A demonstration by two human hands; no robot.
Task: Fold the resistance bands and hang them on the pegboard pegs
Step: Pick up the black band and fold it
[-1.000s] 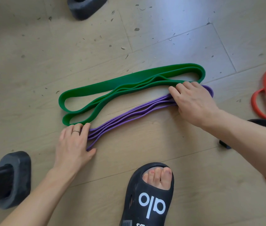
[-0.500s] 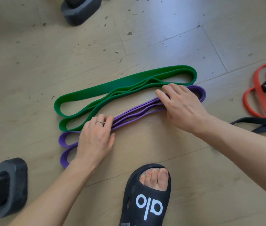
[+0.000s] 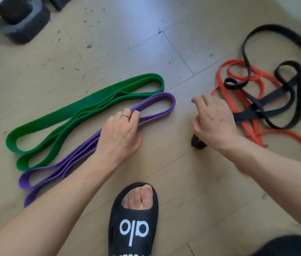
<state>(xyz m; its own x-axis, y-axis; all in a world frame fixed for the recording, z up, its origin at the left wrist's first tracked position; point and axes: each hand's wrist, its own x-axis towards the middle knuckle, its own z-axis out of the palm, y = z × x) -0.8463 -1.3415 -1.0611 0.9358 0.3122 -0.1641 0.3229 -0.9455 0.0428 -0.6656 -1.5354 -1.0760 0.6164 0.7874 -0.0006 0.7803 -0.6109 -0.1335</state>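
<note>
Two bands are seen folded flat on the floor. The green band [image 3: 83,115] is laid in stacked loops; the purple band [image 3: 98,139] is laid just beside it, on the slide's side, folded the same way. Both are judged folded but not yet hung. No pegboard or pegs are in view, so the hanging step is judged untouched.

The red band [image 3: 238,100] and black band [image 3: 282,89] are left tangled together in a loose heap, well to the right of the purple band. One black end is seen poking out under the right wrist. These two are judged still to be untangled and folded.

The left hand [image 3: 120,133] is rested on the middle of the purple band, fingers bent over its strands with the fingertips pressed on the near loop; a ring is worn. A light grip on it is judged. The right hand [image 3: 212,121] is held above the floor between the purple band and the heap, fingers loosely curled, nothing grasped.

Progress is judged roughly half through folding, none through hanging.

Writing: "alo" is read in white on the black slide [image 3: 134,224], below the purple band. Further small white print at the slide's bottom edge is cut off, unreadable. No marks are seen on the bands.
</note>
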